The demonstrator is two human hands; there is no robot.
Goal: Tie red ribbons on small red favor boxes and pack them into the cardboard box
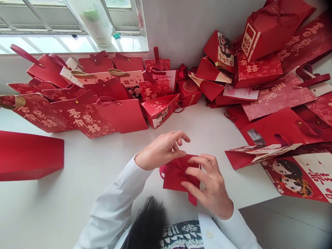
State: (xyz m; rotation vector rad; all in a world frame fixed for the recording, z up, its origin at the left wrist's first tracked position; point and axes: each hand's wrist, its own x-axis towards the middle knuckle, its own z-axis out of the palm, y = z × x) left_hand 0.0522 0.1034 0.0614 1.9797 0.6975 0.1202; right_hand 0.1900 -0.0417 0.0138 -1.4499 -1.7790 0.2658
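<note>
Two hands held a red bag [178,174] lying crosswise between them: the spread right hand [210,183] lay over its right end, the curled left hand [160,150] gripped its top edge.

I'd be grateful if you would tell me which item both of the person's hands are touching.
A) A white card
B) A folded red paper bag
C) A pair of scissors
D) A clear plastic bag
B: the left hand and the right hand both rest on the folded red paper bag.
</note>
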